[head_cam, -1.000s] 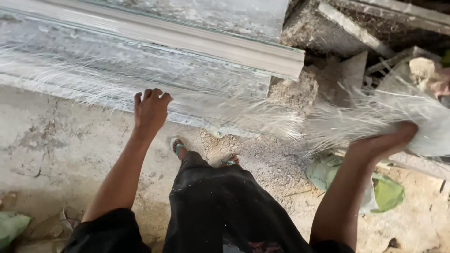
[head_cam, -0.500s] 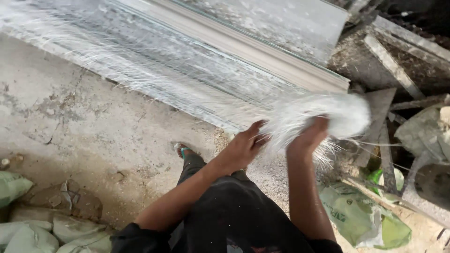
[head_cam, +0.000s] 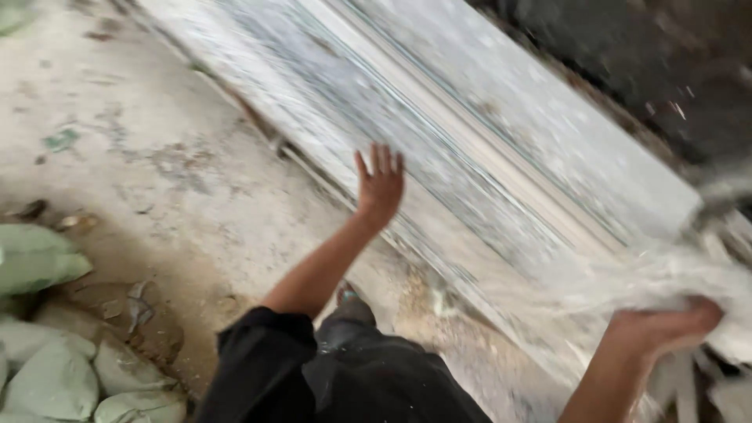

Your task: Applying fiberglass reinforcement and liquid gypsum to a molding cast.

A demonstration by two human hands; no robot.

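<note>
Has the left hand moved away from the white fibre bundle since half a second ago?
Yes. The left hand has left the white fibre bundle and now spreads open over the long pale slab, while the right hand stays at the bundle.

Down at my lower left, pale green sacks (head_cam: 55,376) lie heaped on the dusty floor (head_cam: 157,172), plump and rounded, pressed against each other. Another green sack (head_cam: 35,258) lies just above them at the frame's left edge, flatter, perhaps only half full. I see no labels, signs or screens.
</note>
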